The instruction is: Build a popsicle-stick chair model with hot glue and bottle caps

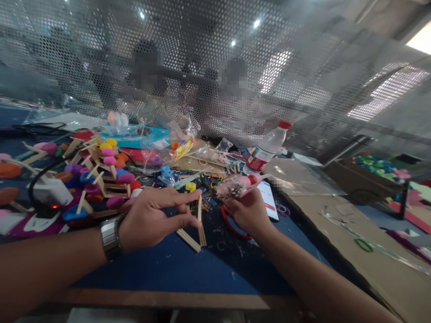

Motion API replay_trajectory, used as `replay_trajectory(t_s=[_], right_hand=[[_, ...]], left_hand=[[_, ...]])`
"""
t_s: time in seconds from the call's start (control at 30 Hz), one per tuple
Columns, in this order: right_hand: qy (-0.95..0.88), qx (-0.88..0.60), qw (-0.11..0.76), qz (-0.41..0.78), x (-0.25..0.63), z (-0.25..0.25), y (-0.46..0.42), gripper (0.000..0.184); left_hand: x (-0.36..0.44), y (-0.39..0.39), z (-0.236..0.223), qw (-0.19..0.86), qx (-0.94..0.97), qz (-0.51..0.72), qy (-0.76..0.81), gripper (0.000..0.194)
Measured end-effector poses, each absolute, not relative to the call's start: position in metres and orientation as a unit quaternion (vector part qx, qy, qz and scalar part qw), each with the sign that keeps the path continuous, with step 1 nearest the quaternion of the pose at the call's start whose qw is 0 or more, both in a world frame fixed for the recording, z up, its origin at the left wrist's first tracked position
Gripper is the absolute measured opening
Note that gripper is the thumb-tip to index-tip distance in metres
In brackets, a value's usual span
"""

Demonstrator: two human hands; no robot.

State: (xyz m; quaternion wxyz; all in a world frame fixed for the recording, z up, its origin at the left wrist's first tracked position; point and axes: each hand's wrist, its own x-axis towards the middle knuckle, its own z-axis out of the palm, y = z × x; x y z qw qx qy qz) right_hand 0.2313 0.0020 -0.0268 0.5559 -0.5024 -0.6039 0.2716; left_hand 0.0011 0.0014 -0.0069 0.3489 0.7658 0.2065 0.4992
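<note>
Bright spots of light are seen on the gray screen. The table is left dim; the right side is blurred.

Pink glue gun — grimy, nozzle leftward; wooden stick — near-upright beside nozzle

Phone partly hidden behind right grip; left forearm cut off; heads blurred.

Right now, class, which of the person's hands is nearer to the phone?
Right. The right hand, gripping a pink tool, is just left of the phone in this view; the left hand, holding a wooden stick, is much farther left.
</note>
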Motion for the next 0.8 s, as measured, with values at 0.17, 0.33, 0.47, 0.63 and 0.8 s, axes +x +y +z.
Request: replay_trajectory(t_s=[0.17,0.33,0.47,0.63,0.8], right_hand=[[-0.555,-0.503,0.587,0.307,0.229,-0.025,0.001,0.022],[-0.544,-0.493,0.595,0.328,0.227,-0.025,0.001,0.022],[-0.550,-0.492,0.578,0.348,0.225,-0.018,0.000,0.028],[-0.607,-0.446,0.526,0.395,0.223,-0.007,-0.005,0.035],[-0.627,-0.413,0.483,0.452,0.221,-0.010,-0.009,0.044]], left_hand=[[0.001,0.002,-0.008,0.343,0.764,0.505,0.206,0.040],[0.000,0.002,-0.008,0.345,0.762,0.501,0.225,0.036],[-0.001,0.001,-0.004,0.361,0.734,0.514,0.258,0.039],[0.000,0.005,0.002,0.405,0.667,0.538,0.320,0.043],[0.002,0.011,0.001,0.455,0.619,0.539,0.346,0.054]])
